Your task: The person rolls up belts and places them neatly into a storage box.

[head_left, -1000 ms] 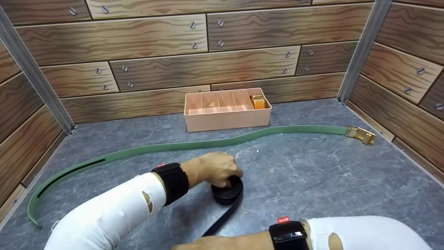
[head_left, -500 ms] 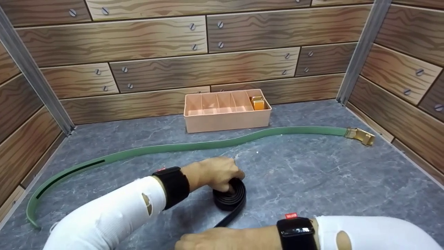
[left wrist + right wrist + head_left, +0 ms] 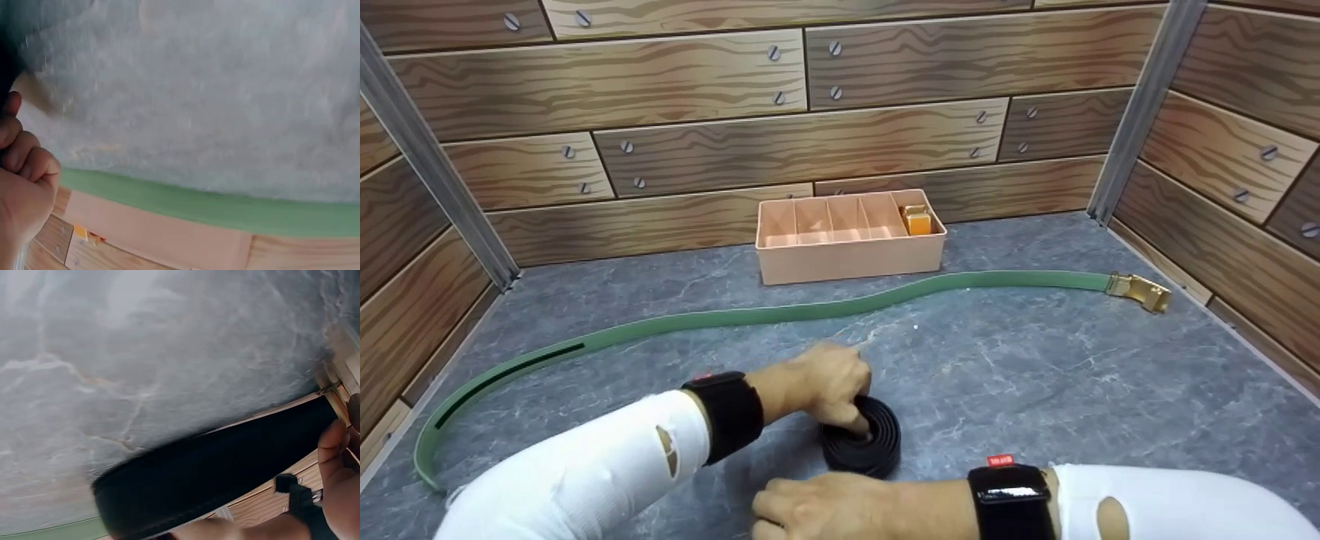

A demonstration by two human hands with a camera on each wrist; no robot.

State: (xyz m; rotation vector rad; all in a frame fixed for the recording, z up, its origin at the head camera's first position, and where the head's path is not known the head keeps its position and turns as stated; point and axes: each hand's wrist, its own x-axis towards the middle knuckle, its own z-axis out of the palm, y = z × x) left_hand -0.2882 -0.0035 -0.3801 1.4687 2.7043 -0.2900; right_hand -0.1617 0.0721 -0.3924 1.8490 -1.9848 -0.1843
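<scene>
A black belt strap [image 3: 879, 444], wound into a coil, stands on its edge on the grey marbled tabletop. My left hand [image 3: 829, 382] grips the coil from above, its thumb and fingers at the coil's center. Nearer the front, my right hand [image 3: 832, 508] holds the strap's loose end, which the head view hides behind the hand. In the right wrist view the strap [image 3: 219, 467] runs taut and broad up to the curled fingers [image 3: 333, 444]. The left wrist view catches only the curled left fingers [image 3: 34, 160] at its left edge, beside a dark patch.
Behind the hands a green belt [image 3: 810, 310] curves across the table, with a gold buckle [image 3: 1141, 291] at its right end. Farther back stands a pink divided box [image 3: 847, 264], a gold and orange piece [image 3: 916, 223] in its right compartment. Wood-patterned walls [image 3: 697, 82] enclose the table.
The coil has come toward the front and slightly right, taking up strap, so less loose length shows. My left hand has come forward with it; my right hand has shifted a little to the right.
</scene>
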